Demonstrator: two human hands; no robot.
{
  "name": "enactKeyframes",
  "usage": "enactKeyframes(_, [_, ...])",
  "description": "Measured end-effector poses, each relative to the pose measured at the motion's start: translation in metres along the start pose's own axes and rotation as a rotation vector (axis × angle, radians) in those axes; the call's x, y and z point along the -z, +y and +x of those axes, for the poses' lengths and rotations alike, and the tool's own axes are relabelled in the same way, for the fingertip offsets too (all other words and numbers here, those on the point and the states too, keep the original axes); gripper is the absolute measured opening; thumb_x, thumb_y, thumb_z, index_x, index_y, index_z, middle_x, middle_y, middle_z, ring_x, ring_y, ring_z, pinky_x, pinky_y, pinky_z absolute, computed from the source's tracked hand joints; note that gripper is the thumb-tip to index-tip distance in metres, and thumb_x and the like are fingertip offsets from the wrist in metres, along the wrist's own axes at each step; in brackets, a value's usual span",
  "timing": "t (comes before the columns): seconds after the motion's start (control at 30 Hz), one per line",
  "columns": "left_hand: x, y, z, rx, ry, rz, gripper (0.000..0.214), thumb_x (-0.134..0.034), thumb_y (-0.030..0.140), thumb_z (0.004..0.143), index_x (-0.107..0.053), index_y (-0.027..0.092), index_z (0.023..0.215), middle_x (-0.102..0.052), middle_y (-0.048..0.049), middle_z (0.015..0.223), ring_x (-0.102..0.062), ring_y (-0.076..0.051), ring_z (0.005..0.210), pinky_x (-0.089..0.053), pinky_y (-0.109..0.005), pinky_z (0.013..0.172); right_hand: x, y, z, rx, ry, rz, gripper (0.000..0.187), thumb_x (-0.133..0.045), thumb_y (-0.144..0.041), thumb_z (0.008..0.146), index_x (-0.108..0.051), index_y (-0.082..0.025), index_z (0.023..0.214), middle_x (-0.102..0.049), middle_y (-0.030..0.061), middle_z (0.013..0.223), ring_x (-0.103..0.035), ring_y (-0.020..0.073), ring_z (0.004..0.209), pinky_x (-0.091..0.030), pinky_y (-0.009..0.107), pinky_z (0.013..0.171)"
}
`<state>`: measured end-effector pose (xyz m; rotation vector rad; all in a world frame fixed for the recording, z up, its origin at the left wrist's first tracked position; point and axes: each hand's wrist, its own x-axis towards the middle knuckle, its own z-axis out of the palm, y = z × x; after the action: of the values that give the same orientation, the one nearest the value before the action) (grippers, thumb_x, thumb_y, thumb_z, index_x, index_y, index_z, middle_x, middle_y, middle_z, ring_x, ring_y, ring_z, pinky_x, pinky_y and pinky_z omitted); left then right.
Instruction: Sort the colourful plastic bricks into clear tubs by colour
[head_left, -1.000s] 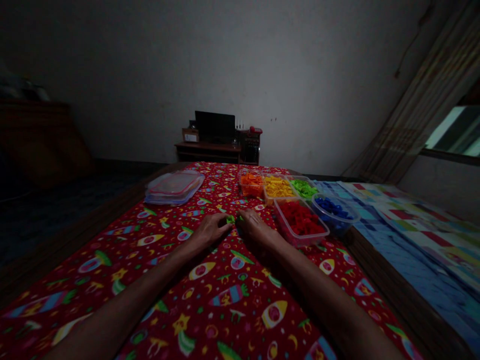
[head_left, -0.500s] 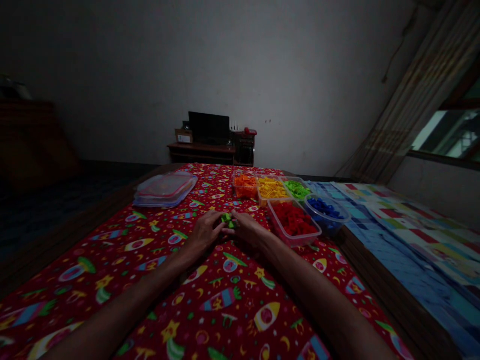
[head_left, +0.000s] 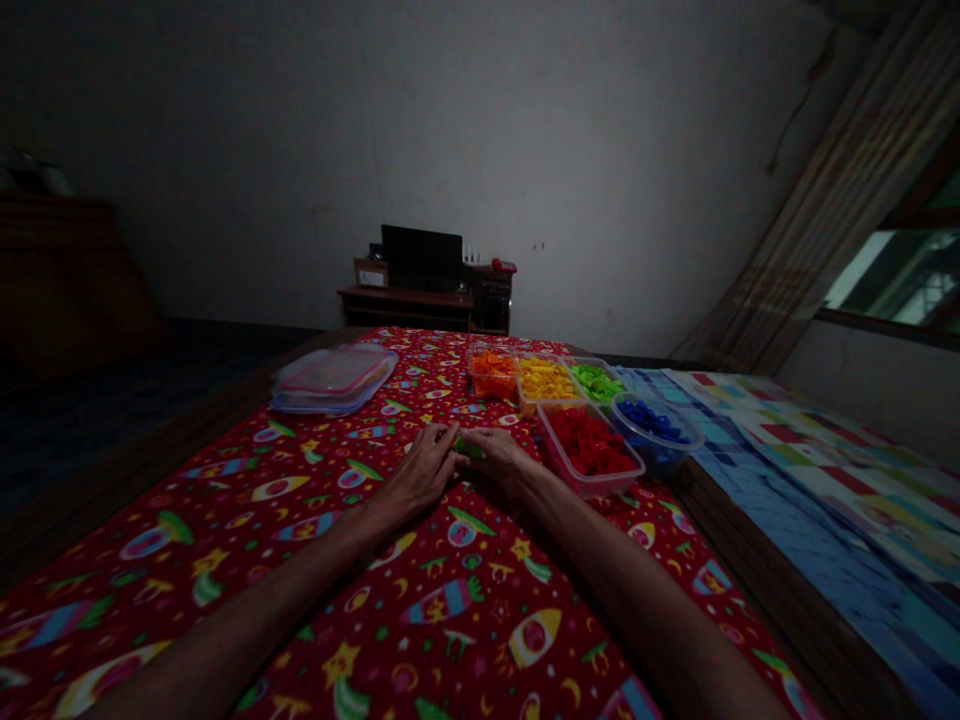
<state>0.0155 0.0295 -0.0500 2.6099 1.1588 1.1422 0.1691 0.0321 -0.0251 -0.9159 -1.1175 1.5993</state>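
Green piece (head_left: 472, 449), small, pinched between the two hands over the middle of the worktop (head_left: 739, 535), as seen in the head view. Long axis, as far as the showing part tells, runs nearly crosswise, from hand to hand, with a slight slant down toward the right. Left end points at the left hand's fingertips; right end goes in under the right hand's fingers. Light is dim and fingers cover much of it, so its full outline and true length are uncertain.

Left hand (head_left: 427, 470): fingers bent, tips closed on the near-left end of the piece. Right hand (head_left: 496, 456): fingers curled over the other end, gripping it. Fingertips of the two nearly meet, piece in the gap.

Beneath: red patterned cloth (head_left: 420, 680), spread over the worktop. Right of the hands and a little beyond: red-piece tub (head_left: 600, 487) nearest, blue-piece tub (head_left: 664, 457) just beside it. Behind these, a row from left to right: orange-piece tub (head_left: 493, 392), yellow-piece tub (head_left: 536, 408), green-piece tub (head_left: 596, 361). Well left of the hands, flat on the cloth: stack of lids (head_left: 334, 380). Far wall: dark monitor (head_left: 422, 257) on a desk.
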Motion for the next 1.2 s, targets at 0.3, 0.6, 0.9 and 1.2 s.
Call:
enactKeyframes(0.3, [0.005, -0.007, 0.001, 0.111, 0.086, -0.038, 0.032, -0.037, 0.022, 0.089, -0.061, 0.019, 0.11, -0.053, -0.0084, 0.102, -0.056, -0.021, 0.097, -0.05, -0.037, 0.088, 0.045, -0.105, -0.027, 0.181, 0.107, -0.176, 0.024, -0.076, -0.033, 0.068, -0.062, -0.014, 0.068, -0.063, 0.001, 0.067, -0.06, 0.0101, 0.065, -0.053, 0.026, 0.07])
enactKeyframes(0.6, [-0.001, -0.01, -0.005, 0.066, 0.027, -0.063, 0.029, -0.038, 0.024, 0.09, -0.066, 0.02, 0.097, -0.058, -0.0086, 0.106, -0.06, -0.021, 0.097, -0.052, -0.035, 0.085, 0.162, -0.205, 0.012, 0.149, 0.602, -0.931, 0.027, -0.071, -0.023, 0.076, -0.054, -0.013, 0.058, -0.049, -0.003, 0.05, -0.055, 0.0081, 0.052, -0.055, 0.024, 0.065])
enactKeyframes(0.9, [0.004, -0.013, -0.004, 0.067, 0.026, -0.025, 0.031, -0.037, 0.022, 0.087, -0.068, 0.019, 0.092, -0.061, -0.0094, 0.103, -0.063, -0.021, 0.095, -0.055, -0.032, 0.08, 0.214, -0.199, 0.03, -0.072, 0.575, -1.47, 0.018, -0.065, -0.015, 0.074, -0.075, -0.013, 0.089, -0.072, 0.0093, 0.078, -0.065, 0.025, 0.093, -0.048, 0.029, 0.082])
enactKeyframes(1.2, [0.003, -0.015, -0.009, 0.031, -0.014, 0.007, 0.031, -0.039, 0.022, 0.089, -0.069, 0.021, 0.095, -0.062, -0.0096, 0.107, -0.063, -0.021, 0.096, -0.056, -0.032, 0.082, 0.232, -0.19, 0.015, -0.15, -0.045, -1.987, 0.042, -0.07, -0.017, 0.065, -0.073, -0.027, 0.106, -0.073, 0.0029, 0.102, -0.066, 0.0197, 0.091, -0.049, 0.025, 0.079])
